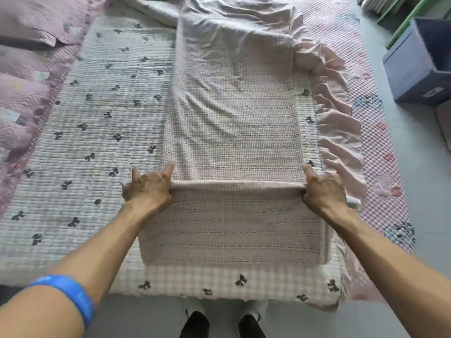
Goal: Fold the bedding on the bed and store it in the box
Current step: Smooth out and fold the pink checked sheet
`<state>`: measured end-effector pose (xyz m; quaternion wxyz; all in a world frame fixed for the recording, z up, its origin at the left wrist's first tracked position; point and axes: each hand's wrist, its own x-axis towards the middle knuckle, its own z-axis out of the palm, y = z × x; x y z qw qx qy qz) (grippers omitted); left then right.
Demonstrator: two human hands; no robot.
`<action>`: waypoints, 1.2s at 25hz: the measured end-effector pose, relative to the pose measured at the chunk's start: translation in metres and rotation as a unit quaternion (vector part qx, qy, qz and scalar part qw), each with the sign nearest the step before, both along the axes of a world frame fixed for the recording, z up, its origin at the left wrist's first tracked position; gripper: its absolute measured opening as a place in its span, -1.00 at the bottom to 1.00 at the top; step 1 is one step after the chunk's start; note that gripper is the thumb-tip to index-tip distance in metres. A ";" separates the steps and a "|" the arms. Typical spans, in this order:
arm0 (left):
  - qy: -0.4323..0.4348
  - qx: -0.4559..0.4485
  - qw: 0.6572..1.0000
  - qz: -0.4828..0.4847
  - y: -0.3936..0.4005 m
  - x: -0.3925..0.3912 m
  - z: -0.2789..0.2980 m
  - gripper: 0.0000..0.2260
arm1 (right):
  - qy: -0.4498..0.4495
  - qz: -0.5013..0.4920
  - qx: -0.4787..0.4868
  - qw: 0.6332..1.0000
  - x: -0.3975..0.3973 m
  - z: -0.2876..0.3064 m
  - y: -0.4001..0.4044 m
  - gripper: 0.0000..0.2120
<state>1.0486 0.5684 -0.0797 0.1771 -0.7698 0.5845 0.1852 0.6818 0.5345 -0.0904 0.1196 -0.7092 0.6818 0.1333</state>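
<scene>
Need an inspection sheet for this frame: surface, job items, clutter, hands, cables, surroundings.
Surface: bed covered by a quilted pad with dark bow print.
Job's things: long pink checked blanket lying lengthwise, near end folded over once; blue box on the floor to the right, open at the top.
Clutter: pink pillow at far left, crumpled sheet at the far end.
Hands: left hand and right hand each grip an end of the fold edge.
Cables: nothing seen.
Surroundings: grey floor, pink ruffle hanging on the right, blue wristband on the left arm.
</scene>
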 end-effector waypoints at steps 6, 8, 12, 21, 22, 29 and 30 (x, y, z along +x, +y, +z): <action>-0.015 0.004 0.996 -0.084 -0.107 0.027 -0.107 -0.42 | 0.001 0.002 -0.014 1.000 0.013 -0.099 -0.101 -0.39; -0.005 0.013 0.995 -0.096 -0.132 0.033 -0.136 -0.52 | 0.014 -0.011 0.014 1.000 0.016 -0.127 -0.123 -0.46; -0.032 -0.014 0.995 -0.093 -0.150 0.028 -0.152 -0.65 | 0.022 -0.058 0.001 0.998 0.009 -0.161 -0.140 -0.45; 0.077 0.079 0.988 -0.109 -0.094 0.004 -0.226 -0.37 | -0.010 -0.012 0.097 0.995 0.044 -0.227 -0.075 -0.38; 0.086 0.090 0.988 -0.086 -0.105 0.014 -0.224 -0.37 | -0.007 -0.041 0.110 0.993 0.039 -0.228 -0.078 -0.36; 0.108 -0.026 0.989 -0.098 0.044 -0.019 -0.225 -0.44 | -0.061 0.109 0.007 0.992 0.031 -0.224 0.077 -0.38; 0.124 -0.029 0.983 -0.132 0.090 -0.011 -0.223 -0.43 | -0.055 0.154 0.002 0.986 0.020 -0.224 0.109 -0.34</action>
